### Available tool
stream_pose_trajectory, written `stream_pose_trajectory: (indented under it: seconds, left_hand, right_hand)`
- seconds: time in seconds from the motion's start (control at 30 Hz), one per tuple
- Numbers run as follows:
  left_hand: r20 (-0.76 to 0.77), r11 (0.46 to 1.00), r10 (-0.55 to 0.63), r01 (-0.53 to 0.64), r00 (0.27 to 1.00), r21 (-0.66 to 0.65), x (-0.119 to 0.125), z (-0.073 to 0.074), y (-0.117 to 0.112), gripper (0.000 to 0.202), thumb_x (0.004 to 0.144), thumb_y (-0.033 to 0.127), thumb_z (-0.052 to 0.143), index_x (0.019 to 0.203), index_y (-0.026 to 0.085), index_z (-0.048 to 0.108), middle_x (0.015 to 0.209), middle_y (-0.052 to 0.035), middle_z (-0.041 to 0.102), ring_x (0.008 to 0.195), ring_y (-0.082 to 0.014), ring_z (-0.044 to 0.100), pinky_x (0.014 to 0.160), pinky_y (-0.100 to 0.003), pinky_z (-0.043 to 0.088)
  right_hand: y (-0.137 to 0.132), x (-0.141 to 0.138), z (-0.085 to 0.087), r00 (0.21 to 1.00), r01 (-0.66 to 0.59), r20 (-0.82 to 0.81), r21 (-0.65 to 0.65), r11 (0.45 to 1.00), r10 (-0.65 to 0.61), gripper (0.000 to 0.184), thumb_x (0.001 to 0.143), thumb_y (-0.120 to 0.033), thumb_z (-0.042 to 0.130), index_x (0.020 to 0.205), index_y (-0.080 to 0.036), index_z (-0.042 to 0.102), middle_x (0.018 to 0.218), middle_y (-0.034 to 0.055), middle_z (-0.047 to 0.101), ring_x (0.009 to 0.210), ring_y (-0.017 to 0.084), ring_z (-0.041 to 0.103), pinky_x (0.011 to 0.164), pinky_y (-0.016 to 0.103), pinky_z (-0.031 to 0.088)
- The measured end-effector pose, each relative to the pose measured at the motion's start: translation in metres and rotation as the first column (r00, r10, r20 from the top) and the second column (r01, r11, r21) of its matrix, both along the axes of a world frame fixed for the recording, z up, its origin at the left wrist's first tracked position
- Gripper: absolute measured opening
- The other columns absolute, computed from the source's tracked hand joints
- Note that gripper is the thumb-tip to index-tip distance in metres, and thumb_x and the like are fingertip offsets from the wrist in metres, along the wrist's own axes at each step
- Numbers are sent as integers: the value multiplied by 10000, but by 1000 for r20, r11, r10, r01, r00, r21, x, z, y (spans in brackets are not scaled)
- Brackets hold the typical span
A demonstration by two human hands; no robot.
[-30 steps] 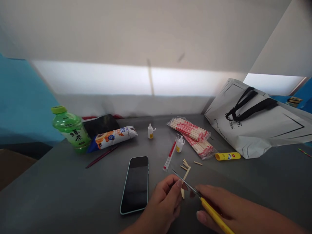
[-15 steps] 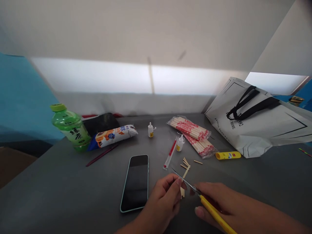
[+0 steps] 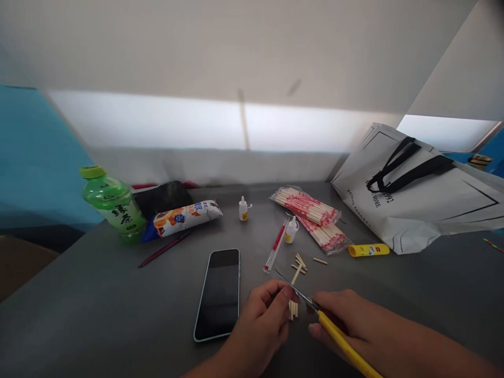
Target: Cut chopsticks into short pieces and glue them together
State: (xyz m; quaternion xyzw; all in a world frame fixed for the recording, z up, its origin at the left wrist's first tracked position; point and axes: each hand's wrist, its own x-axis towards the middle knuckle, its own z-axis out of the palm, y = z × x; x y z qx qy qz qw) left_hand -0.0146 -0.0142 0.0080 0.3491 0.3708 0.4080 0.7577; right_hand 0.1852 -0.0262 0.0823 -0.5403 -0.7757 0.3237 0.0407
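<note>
My right hand (image 3: 346,323) grips a yellow-handled cutting tool (image 3: 340,344) whose thin metal blade (image 3: 293,286) points up-left across a pale wooden stick. My left hand (image 3: 263,320) is closed in a pinch on that wooden stick (image 3: 295,275), right beside the blade. Short cut stick pieces (image 3: 300,261) lie on the grey table (image 3: 98,315) just beyond my fingers, and more stick pieces (image 3: 293,310) lie between my hands. A black phone (image 3: 218,294) lies flat to the left of my left hand.
Two packs of red-and-white wrapped sticks (image 3: 311,215), two small glue bottles (image 3: 243,209), a single wrapped stick (image 3: 275,245) and a yellow glue stick (image 3: 368,250) lie beyond. A white tote bag (image 3: 413,194) is at right; a green bottle (image 3: 112,205) and snack packet (image 3: 183,218) at left.
Both hands and the tool have stayed almost in place, shifting slightly left. The view has tilted a little.
</note>
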Motion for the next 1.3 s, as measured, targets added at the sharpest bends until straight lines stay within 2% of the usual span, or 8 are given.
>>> stream_pose_trajectory:
  seconds: [0.1, 0.23, 0.57, 0.7, 0.87, 1.03, 1.17, 1.3]
  left_hand:
    - [-15, 1000, 19, -19, 1000, -2, 1, 1, 0, 521, 711, 670, 790, 810, 203, 582, 440, 160, 326, 323, -36, 199, 385, -203, 141]
    - [-38, 1000, 24, -24, 999, -4, 2, 0, -1, 520, 726, 674, 772, 832, 195, 601, 432, 160, 316, 319, -41, 216, 383, -201, 130]
    - [-35, 1000, 29, -29, 999, 5, 2, -1, -2, 470, 750, 632, 751, 805, 200, 575, 471, 148, 365, 317, -28, 220, 364, -192, 133]
    - [-38, 1000, 26, -26, 999, 1, 3, -2, -2, 418, 764, 581, 739, 814, 198, 580, 486, 137, 404, 322, -30, 240, 361, -193, 158]
    - [-81, 998, 54, -55, 995, -5, 4, -4, -4, 407, 785, 551, 729, 914, 186, 603, 498, 131, 443, 330, -35, 257, 369, -195, 145]
    - [-44, 999, 30, -28, 999, 38, 3, -5, -3, 396, 817, 568, 704, 871, 193, 589, 488, 145, 371, 340, -32, 227, 378, -193, 153]
    - [-42, 998, 7, -5, 999, 66, 3, -5, -1, 381, 843, 560, 691, 808, 202, 568, 463, 153, 318, 335, -32, 209, 378, -192, 157]
    - [-64, 999, 18, -15, 998, 53, 4, -3, -1, 393, 838, 578, 693, 840, 201, 581, 467, 151, 326, 340, -37, 217, 378, -192, 161]
  right_hand:
    - [2, 0, 0, 999, -37, 10, -71, 997, 37, 376, 1005, -568, 504, 951, -241, 681, 906, 45, 747, 769, 209, 656, 573, 252, 409]
    - [5, -2, 3, 996, -68, 49, -105, 992, 74, 412, 1026, -590, 438, 955, -241, 646, 924, 58, 732, 816, 235, 667, 617, 278, 412]
    - [6, -2, 1, 995, -75, 59, -82, 994, 80, 428, 1019, -603, 440, 955, -236, 650, 921, 74, 726, 822, 242, 666, 608, 281, 402]
    - [6, -2, 4, 994, -77, 72, -73, 994, 83, 438, 1009, -621, 450, 939, -237, 649, 896, 66, 712, 783, 234, 652, 600, 283, 387]
    - [6, -2, 8, 988, -122, 88, -43, 992, 126, 376, 1027, -559, 457, 916, -241, 625, 871, 37, 715, 749, 202, 624, 591, 271, 364]
    - [7, -5, 8, 984, -125, 122, -50, 991, 130, 337, 1025, -511, 468, 865, -234, 575, 761, 0, 686, 581, 136, 507, 518, 251, 321]
    - [9, -4, 4, 983, -136, 123, -20, 991, 137, 274, 1021, -435, 481, 847, -238, 558, 759, -4, 664, 589, 133, 485, 523, 246, 324]
    - [12, -2, 1, 982, -148, 112, -42, 988, 152, 284, 1018, -436, 477, 819, -241, 528, 687, -29, 597, 525, 116, 411, 491, 247, 299]
